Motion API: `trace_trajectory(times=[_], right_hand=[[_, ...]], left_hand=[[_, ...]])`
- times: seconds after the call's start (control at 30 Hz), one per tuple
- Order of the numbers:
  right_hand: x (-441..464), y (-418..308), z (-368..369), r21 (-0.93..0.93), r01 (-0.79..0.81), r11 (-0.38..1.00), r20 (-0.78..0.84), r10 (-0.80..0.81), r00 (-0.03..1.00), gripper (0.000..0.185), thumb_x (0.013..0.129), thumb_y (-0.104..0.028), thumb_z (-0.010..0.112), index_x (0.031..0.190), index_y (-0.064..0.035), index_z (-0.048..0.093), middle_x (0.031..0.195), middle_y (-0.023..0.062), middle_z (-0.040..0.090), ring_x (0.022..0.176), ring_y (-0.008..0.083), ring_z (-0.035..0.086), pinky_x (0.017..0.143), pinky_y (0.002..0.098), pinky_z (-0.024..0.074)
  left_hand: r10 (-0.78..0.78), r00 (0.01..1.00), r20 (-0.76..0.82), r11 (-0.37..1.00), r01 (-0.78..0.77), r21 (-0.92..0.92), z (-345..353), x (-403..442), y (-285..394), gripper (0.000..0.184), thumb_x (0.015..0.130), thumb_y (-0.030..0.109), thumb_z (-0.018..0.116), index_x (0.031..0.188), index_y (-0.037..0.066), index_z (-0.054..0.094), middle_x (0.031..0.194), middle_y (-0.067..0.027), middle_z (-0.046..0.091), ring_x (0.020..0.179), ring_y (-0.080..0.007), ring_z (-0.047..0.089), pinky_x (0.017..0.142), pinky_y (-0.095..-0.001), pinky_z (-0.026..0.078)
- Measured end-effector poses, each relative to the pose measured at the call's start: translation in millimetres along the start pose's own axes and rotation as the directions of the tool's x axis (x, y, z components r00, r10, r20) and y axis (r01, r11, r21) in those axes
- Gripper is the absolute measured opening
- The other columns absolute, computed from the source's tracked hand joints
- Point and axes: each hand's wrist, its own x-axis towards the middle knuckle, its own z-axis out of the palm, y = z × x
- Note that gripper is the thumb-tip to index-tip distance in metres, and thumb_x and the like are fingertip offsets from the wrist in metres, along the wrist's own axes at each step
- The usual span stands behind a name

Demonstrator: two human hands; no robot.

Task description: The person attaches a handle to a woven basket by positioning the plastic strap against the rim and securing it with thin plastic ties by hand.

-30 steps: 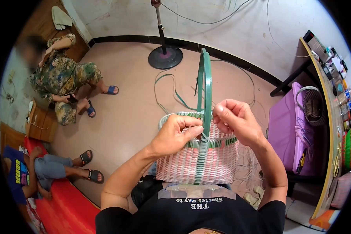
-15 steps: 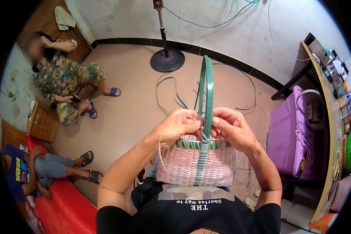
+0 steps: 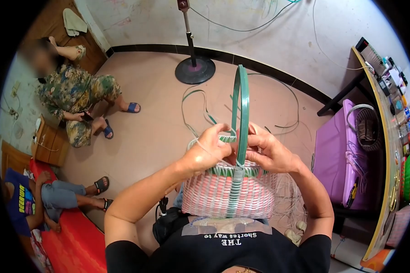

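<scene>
A pink and white woven basket [image 3: 214,195] with a green-laced rim rests against my body. Its tall green handle [image 3: 242,100] stands upright over the middle. My left hand [image 3: 207,148] is at the handle's left side above the rim, fingers bent inward, with a thin pale strand running across it. On the right of the handle, my right hand [image 3: 266,150] has its fingers curled at the handle's base. The fingertips of both hands are partly hidden by the handle and by each other, so what they pinch is too small to make out.
Two seated people are at the left, near a red cloth [image 3: 77,236]. A black round stand base [image 3: 195,70] is on the floor ahead. At the right are a purple bin [image 3: 330,154], a small dark basket [image 3: 367,127] and a cluttered table. Loose strips lie around the basket.
My right hand has come in to the handle's base from beside it. My left hand has shifted slightly, and the pale strand now crosses it. The seated person at upper left has moved an arm.
</scene>
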Motion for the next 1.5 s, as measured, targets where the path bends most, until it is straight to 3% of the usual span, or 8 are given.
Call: trace_trajectory(times=[0.27,0.53,0.63,0.83,1.07,1.2,1.3,1.5], right_hand=[[-21,-5,-16,-0.406,-0.016,0.914,0.025,0.029,0.999,0.017,0.089,-0.017,0.071,0.098,-0.0028,0.067,0.104,0.0135,0.059,0.104,0.028,0.052,0.094,0.0424,0.04],[-49,19,-32,-0.506,-0.141,0.851,-0.255,0.009,0.967,0.022,0.082,-0.026,0.078,0.076,-0.0075,0.069,0.09,0.0075,0.061,0.098,0.0242,0.053,0.09,0.0423,0.0364],[-96,43,-74,-0.369,-0.282,0.886,-0.369,0.139,0.919,0.024,0.083,-0.02,0.078,0.073,-0.0037,0.064,0.072,0.0036,0.056,0.07,0.0166,0.05,0.067,0.0322,0.04],[-254,100,-155,0.057,-0.682,0.729,-0.673,0.533,0.513,0.018,0.082,-0.012,0.075,0.082,0.0003,0.062,0.075,0.0043,0.056,0.076,0.0141,0.052,0.07,0.0305,0.0421],[-232,40,-120,-0.704,-0.681,0.202,-0.665,0.152,0.732,0.06,0.072,0.001,0.075,0.127,-0.0012,0.053,0.124,0.0166,0.055,0.115,0.0353,0.054,0.094,0.0419,0.0461],[-106,-33,-43,-0.729,-0.273,0.628,-0.531,-0.266,0.804,0.042,0.076,0.004,0.071,0.117,-0.001,0.063,0.105,0.0159,0.064,0.095,0.0326,0.062,0.079,0.0398,0.0509],[-55,-34,-10,-0.16,-0.326,0.932,-0.369,0.249,0.895,0.018,0.092,-0.015,0.066,0.101,0.0009,0.068,0.08,0.0097,0.065,0.072,0.0185,0.061,0.063,0.0315,0.048],[4,21,-11,0.811,-0.414,0.414,0.113,0.583,0.805,0.026,0.099,-0.025,0.063,0.096,0.0,0.067,0.077,0.0027,0.063,0.064,0.0068,0.052,0.051,0.0199,0.04]], left_hand=[[-0.006,0.972,0.233,0.999,0.018,-0.051,0,-6,2,0.023,0.099,0.018,0.062,0.089,-0.001,0.071,0.084,-0.0035,0.07,0.077,-0.0102,0.066,0.076,-0.0261,0.056],[-0.215,0.939,0.27,0.968,0.241,-0.066,-4,5,9,0.014,0.093,0.015,0.067,0.099,0.003,0.071,0.087,-0.0014,0.07,0.078,-0.0097,0.062,0.076,-0.0238,0.05],[-0.148,0.967,0.208,0.986,0.159,-0.041,-2,-3,12,0.017,0.096,0.018,0.063,0.099,0.002,0.07,0.088,-0.0009,0.068,0.079,-0.0089,0.059,0.076,-0.0241,0.048],[-0.115,0.969,0.218,0.989,0.131,-0.062,-4,-5,10,0.021,0.099,0.019,0.059,0.098,0.001,0.069,0.089,-0.0009,0.068,0.078,-0.0082,0.059,0.076,-0.0239,0.049],[-0.108,0.971,0.212,0.993,0.115,-0.025,1,-1,13,0.02,0.099,0.018,0.057,0.098,0.001,0.068,0.086,0.0006,0.065,0.076,-0.0073,0.056,0.074,-0.0232,0.048],[-0.116,0.977,0.182,0.993,0.112,0.031,8,-3,19,0.021,0.1,0.018,0.054,0.099,0.002,0.068,0.086,0.0016,0.064,0.077,-0.0062,0.054,0.073,-0.0226,0.046],[-0.089,0.982,0.166,0.995,0.082,0.049,13,-7,21,0.022,0.1,0.018,0.053,0.1,0.002,0.067,0.087,0.0022,0.063,0.077,-0.0058,0.054,0.073,-0.0225,0.045],[-0.053,0.985,0.167,0.998,0.047,0.037,12,-13,17,0.023,0.102,0.018,0.05,0.104,0.002,0.066,0.088,0.0019,0.063,0.078,-0.0062,0.054,0.074,-0.023,0.046]])
